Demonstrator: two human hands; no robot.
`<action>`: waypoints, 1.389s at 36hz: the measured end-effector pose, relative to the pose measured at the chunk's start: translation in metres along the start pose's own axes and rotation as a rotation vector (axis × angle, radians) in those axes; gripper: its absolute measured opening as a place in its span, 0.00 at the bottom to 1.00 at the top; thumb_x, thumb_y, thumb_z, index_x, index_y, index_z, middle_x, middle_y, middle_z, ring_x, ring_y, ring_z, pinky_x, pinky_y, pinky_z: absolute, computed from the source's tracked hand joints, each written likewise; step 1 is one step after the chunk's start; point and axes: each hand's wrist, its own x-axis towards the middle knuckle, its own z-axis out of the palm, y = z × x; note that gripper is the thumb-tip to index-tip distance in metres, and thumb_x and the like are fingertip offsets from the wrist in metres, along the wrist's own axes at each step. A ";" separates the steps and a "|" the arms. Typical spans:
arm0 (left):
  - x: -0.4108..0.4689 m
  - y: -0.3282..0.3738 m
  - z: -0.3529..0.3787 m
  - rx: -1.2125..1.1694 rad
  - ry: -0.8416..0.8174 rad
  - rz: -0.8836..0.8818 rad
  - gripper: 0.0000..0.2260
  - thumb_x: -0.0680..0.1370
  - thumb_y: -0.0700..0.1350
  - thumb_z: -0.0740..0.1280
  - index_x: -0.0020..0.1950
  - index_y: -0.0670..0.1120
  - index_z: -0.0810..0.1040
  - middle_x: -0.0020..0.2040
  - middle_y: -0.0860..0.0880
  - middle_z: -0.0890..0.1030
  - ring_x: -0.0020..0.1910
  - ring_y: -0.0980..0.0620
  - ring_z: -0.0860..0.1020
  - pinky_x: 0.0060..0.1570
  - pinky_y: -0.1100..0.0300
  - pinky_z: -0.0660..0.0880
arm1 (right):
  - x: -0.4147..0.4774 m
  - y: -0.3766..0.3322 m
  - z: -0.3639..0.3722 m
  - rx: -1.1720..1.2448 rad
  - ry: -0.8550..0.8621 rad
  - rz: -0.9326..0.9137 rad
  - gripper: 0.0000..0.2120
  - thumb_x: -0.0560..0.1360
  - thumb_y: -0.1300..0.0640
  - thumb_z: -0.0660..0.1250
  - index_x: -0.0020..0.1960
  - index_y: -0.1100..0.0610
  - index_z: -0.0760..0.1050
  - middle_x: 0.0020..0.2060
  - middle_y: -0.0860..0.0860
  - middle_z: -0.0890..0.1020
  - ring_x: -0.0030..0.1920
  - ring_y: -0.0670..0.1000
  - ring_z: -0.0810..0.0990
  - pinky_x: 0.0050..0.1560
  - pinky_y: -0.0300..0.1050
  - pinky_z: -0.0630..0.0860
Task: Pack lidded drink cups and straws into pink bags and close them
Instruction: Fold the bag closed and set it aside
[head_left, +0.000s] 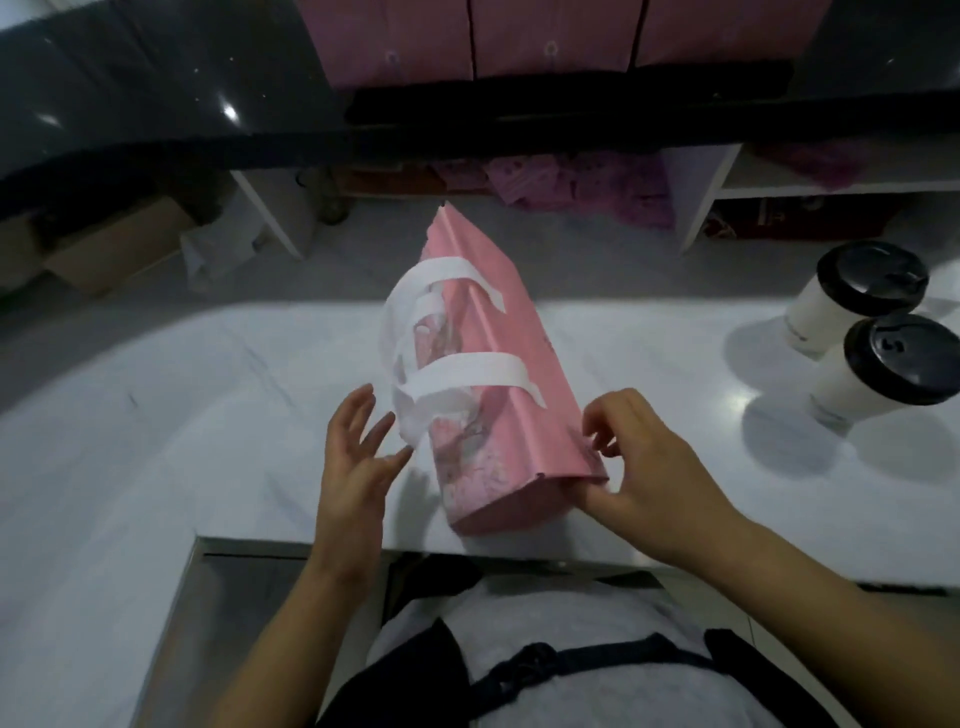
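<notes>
Bag (498, 322): one, pink, lying slanted on the white tabletop (182, 415), near end toward the person, far end lifted and pointing away. Contents hidden; cannot tell whether anything is inside. Two white handles (457, 374) loop across its upper face and hang off its left side.

Right grip (654, 478): narrow, thumb and curled fingers pinching the bag's near right corner.
Left grip (353, 462): wide, fingers spread and straight, holding nothing, just beside the handle loops; contact with them not clear.

Cups: two, white, each with a black lid, standing on the tabletop's right side, well apart from the bag. Far cup (826, 312) and near cup (852, 384) stand just beside each other. Straws not made out.

Around: a black counter (130, 104) runs beyond the tabletop, with three pink panels (395, 47) standing on it, likely more bags. Below it are white shelves holding pink heaps (571, 182), blurred. A cardboard box (114, 249) sits on the floor at far left. Nothing lies between bag and cups.
</notes>
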 end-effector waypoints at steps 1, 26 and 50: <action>-0.006 -0.004 -0.001 0.003 -0.019 0.008 0.33 0.66 0.47 0.69 0.72 0.57 0.69 0.74 0.53 0.71 0.72 0.50 0.72 0.65 0.46 0.73 | -0.001 0.004 0.002 -0.012 0.004 0.004 0.15 0.71 0.51 0.74 0.47 0.51 0.68 0.45 0.45 0.72 0.42 0.50 0.75 0.43 0.53 0.78; -0.034 -0.013 0.008 0.552 0.116 0.345 0.10 0.72 0.36 0.75 0.42 0.50 0.78 0.59 0.58 0.73 0.57 0.54 0.80 0.48 0.67 0.78 | -0.024 0.004 0.034 -0.294 0.180 -0.099 0.14 0.70 0.61 0.66 0.27 0.57 0.68 0.21 0.48 0.70 0.20 0.52 0.66 0.25 0.39 0.57; 0.013 -0.007 -0.010 0.218 0.076 -0.185 0.10 0.81 0.45 0.62 0.51 0.56 0.83 0.59 0.52 0.83 0.63 0.50 0.78 0.61 0.51 0.76 | 0.000 0.043 0.011 0.663 0.139 0.376 0.20 0.77 0.35 0.61 0.62 0.45 0.78 0.60 0.41 0.80 0.59 0.44 0.79 0.56 0.44 0.76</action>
